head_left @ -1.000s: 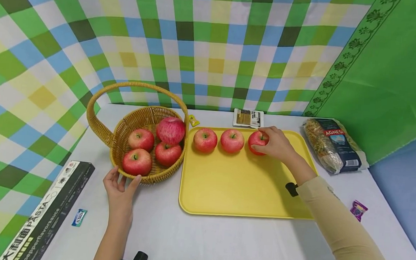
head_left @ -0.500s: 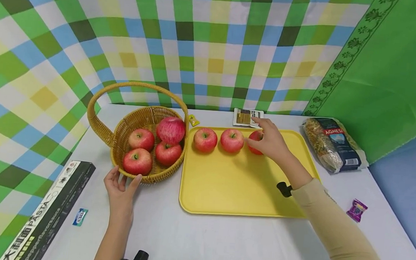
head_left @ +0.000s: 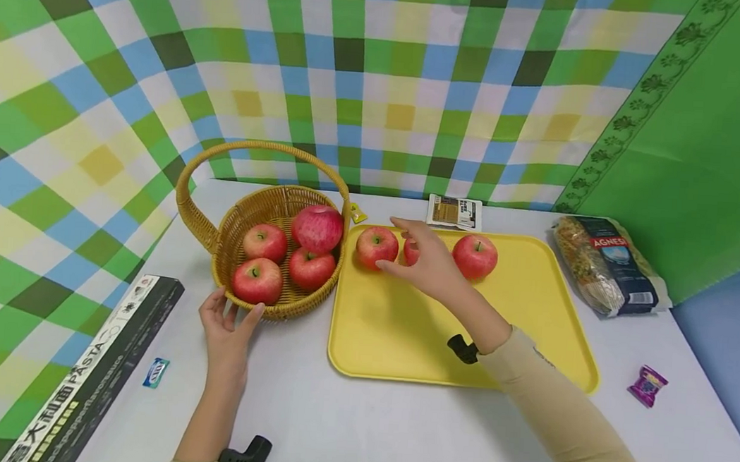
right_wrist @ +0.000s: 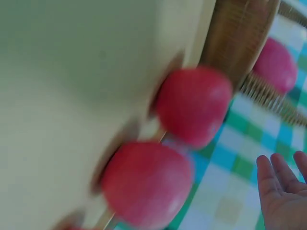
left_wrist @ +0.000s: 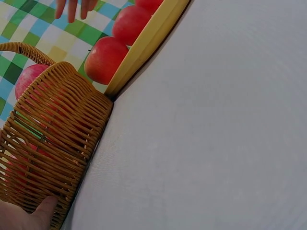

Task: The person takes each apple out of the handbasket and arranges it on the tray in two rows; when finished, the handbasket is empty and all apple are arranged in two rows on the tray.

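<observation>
At the near side of a wicker basket (head_left: 336,271), my left hand (head_left: 227,328) holds the wall just under the rim, its thumb pressed on the weave in the left wrist view. Several red apples, one of them a darker apple (head_left: 318,228), lie in the basket. My right hand (head_left: 431,263) hovers over the yellow tray (head_left: 401,353) with fingers and thumb spread, holding nothing. Its fingertips are near the left apple (head_left: 377,247). Partly covered by this hand is the middle apple (head_left: 410,252). The right apple (head_left: 474,256) shows behind the wrist.
A bag of AGNESI pasta (head_left: 612,265) lies right of the tray, with a purple candy (head_left: 648,386) nearer. Behind the tray is a flat packet (head_left: 454,212). A long pasta box (head_left: 101,363) and a small blue packet (head_left: 156,373) lie at the left.
My right hand has let go of the right apple and moved left along the row, toward the left apple. The left hand stays on the basket. The head view has shifted slightly.
</observation>
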Demonstrator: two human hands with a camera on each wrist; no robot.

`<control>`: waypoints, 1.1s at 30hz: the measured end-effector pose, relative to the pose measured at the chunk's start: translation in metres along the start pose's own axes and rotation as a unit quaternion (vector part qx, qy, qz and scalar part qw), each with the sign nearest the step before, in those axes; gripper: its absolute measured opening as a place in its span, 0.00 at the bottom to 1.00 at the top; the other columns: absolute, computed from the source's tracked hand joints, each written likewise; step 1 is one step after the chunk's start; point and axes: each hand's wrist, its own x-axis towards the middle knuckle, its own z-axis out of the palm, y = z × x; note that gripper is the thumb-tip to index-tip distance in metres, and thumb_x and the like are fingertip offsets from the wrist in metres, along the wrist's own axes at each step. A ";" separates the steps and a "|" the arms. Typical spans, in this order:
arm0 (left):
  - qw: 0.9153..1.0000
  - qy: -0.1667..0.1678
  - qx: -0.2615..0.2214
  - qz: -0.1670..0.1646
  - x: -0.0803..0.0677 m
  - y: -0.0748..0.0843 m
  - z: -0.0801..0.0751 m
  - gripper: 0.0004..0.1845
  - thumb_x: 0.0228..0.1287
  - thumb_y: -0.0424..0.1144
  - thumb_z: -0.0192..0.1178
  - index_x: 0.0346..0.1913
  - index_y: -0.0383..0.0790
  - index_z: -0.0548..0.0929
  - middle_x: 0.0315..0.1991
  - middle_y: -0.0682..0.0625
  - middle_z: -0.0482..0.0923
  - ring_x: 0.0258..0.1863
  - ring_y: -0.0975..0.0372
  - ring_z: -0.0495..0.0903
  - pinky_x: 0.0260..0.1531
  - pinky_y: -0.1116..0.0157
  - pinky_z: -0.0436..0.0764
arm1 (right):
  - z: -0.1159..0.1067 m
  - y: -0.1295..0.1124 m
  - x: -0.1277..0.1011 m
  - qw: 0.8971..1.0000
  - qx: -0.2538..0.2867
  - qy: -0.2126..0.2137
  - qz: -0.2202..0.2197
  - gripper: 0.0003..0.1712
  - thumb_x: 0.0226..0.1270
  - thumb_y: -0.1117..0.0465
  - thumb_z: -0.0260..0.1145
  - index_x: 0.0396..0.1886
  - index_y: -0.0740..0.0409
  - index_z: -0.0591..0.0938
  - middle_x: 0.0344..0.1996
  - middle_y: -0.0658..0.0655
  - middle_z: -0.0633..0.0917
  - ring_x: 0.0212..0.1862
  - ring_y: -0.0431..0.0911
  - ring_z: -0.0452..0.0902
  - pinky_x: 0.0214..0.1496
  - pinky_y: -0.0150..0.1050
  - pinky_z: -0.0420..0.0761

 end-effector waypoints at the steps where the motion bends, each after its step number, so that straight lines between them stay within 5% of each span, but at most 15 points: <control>1: 1.000 -0.001 0.001 0.000 0.000 0.000 0.000 0.39 0.62 0.39 0.67 0.67 0.55 0.52 0.75 0.53 0.42 0.73 0.58 0.49 0.62 0.67 0.67 | 0.005 -0.006 0.000 1.000 -0.001 -0.003 -0.011 0.44 0.54 0.44 0.75 0.69 0.52 0.69 0.63 0.56 0.73 0.61 0.52 0.69 0.64 0.53 0.70; 8: 1.000 -0.005 0.001 0.000 0.000 0.001 0.002 0.40 0.61 0.39 0.67 0.67 0.54 0.51 0.76 0.54 0.41 0.74 0.59 0.48 0.63 0.67 0.66 | 0.043 -0.053 0.004 0.996 0.025 -0.056 -0.065 0.43 0.53 0.46 0.75 0.68 0.52 0.70 0.61 0.54 0.73 0.58 0.49 0.71 0.59 0.46 0.76; 15: 1.000 0.000 -0.003 0.006 0.000 0.002 0.002 0.41 0.60 0.40 0.67 0.67 0.54 0.51 0.75 0.54 0.42 0.73 0.58 0.48 0.62 0.66 0.67 | 0.089 -0.090 0.023 0.987 -0.026 -0.109 -0.116 0.43 0.55 0.41 0.72 0.67 0.52 0.70 0.63 0.51 0.73 0.64 0.45 0.65 0.64 0.43 0.72; 33: 0.999 -0.016 -0.021 0.029 0.001 -0.001 0.000 0.40 0.60 0.37 0.68 0.67 0.51 0.52 0.75 0.52 0.42 0.72 0.57 0.50 0.60 0.69 0.70 | 0.151 -0.107 0.070 0.971 -0.132 -0.182 -0.076 0.47 0.53 0.37 0.71 0.69 0.50 0.68 0.62 0.53 0.72 0.56 0.45 0.73 0.57 0.43 0.76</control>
